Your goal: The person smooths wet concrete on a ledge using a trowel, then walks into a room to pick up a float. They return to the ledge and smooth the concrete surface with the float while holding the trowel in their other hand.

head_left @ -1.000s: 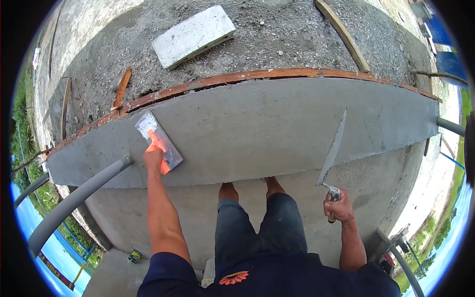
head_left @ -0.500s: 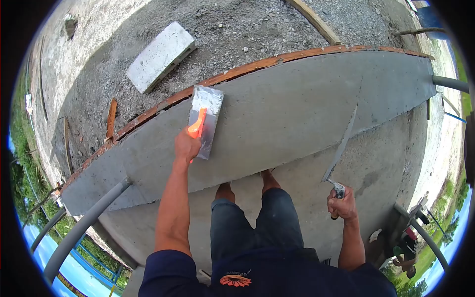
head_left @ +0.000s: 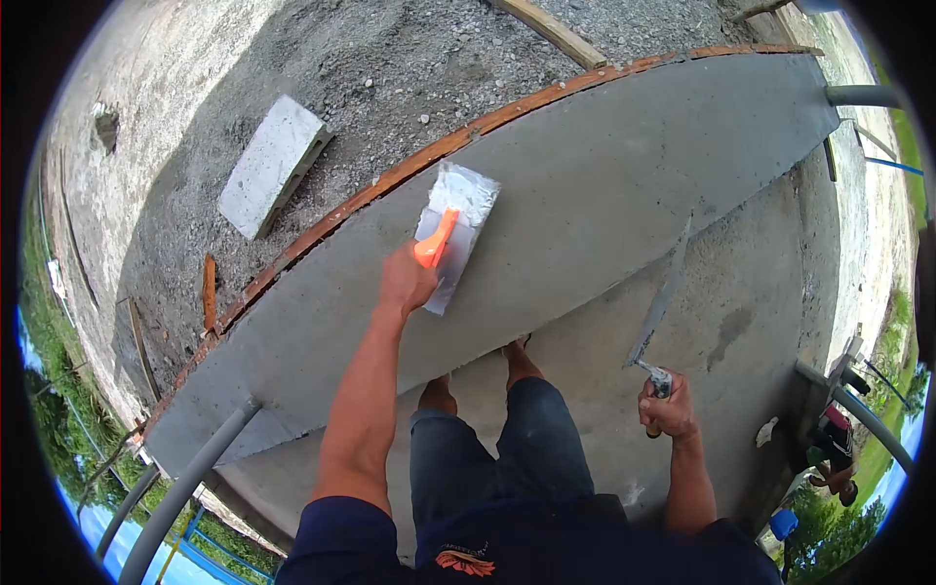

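Observation:
My left hand [head_left: 408, 279] grips the orange handle of a flat finishing trowel [head_left: 473, 200]. Its rectangular blade, smeared with pale cement, lies over the smooth wet concrete strip [head_left: 585, 195], a short way in from the wooden form board [head_left: 429, 156]. Off to the right, my right hand [head_left: 670, 407] is closed around the handle of a pointing trowel [head_left: 659, 307]. That long, narrow blade points away from me, its tip overlapping the strip's near edge in this view.
Beyond the board, a concrete block [head_left: 273, 166] and a length of timber [head_left: 554, 31] lie on gravel. Grey pipes rise at the strip's left [head_left: 195, 478] and right [head_left: 863, 96] ends. My feet are at its near edge. Another person [head_left: 834, 448] is at the far right.
The finishing trowel in my left hand has moved to the right along the strip. My right hand still holds the pointing trowel. The whole view has shifted and turned somewhat.

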{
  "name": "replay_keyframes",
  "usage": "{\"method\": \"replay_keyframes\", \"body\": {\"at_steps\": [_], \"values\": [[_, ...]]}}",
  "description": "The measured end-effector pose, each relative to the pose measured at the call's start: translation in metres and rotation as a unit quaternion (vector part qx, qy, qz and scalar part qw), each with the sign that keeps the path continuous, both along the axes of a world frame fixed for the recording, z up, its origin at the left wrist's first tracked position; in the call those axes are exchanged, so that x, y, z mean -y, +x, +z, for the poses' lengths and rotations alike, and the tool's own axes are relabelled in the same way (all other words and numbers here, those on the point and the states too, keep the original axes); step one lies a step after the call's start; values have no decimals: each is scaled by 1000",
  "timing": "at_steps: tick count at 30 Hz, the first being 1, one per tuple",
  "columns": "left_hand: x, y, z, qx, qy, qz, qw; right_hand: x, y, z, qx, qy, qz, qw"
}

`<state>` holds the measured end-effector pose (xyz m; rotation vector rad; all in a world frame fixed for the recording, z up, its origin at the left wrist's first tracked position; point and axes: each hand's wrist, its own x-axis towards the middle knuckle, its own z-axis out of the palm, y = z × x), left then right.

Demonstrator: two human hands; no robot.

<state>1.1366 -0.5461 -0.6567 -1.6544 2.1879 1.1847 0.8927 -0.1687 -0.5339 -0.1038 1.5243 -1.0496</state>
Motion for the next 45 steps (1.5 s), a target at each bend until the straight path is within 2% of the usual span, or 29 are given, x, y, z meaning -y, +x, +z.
{"method": "replay_keyframes", "body": {"at_steps": [1, 3, 6, 8, 11, 15, 17, 20, 21, 23, 25, 28, 30, 32, 35, 37, 38, 41, 45], "values": [[10, 23, -4, 2, -16, 72, 997, -5, -3, -4, 2, 1, -10, 1000], [27, 36, 2, 61, 97, 173, 978, -14, -8, -15, 7, 6, -29, 1000], [6, -18, -37, 13, 39, -6, 999, -26, -1, -34, 27, -2, -70, 997], [-17, -79, -41, 22, 14, -193, 981, -27, 2, -36, 36, 11, -66, 997], [-12, -119, -22, 13, 59, -252, 966, -31, -4, -26, 17, 7, -59, 998], [55, -117, -19, 35, -51, -249, 966, -50, -19, -20, 4, 0, -75, 997], [98, -124, -26, 76, -70, -299, 949, -57, -21, -27, -3, 5, -94, 996], [89, -156, -6, 119, -28, -330, 936, -64, -18, -40, -1, 11, -109, 994], [79, -159, -5, 89, 10, -328, 940, -66, -17, -41, 3, 12, -113, 994], [52, -150, -32, 44, 67, -349, 934, -68, -13, -48, 9, 1, -119, 993], [12, -146, -27, 43, 108, -413, 903, -59, -12, -50, 6, -10, -116, 993], [-5, -120, -14, 31, 77, -426, 901, -50, -18, -36, -4, -9, -101, 995], [28, -108, -1, 72, 42, -352, 932, -56, -23, -30, -9, -16, -95, 995], [85, -86, -12, 96, -36, -326, 940, -60, -23, -34, 5, -24, -101, 995], [95, -67, -35, 71, -11, -306, 949, -65, -18, -43, 17, -18, -107, 994], [50, -58, -46, 58, 35, -336, 939, -62, -7, -49, 14, -13, -111, 994], [21, -56, -31, 24, 66, -355, 932, -57, 0, -51, 10, -14, -109, 994], [-47, -19, -36, 13, 88, -354, 931, -33, 12, -54, 25, -40, -80, 996], [-60, 65, 0, 39, 84, -293, 952, -8, 23, -37, 24, -48, -31, 998]]}}
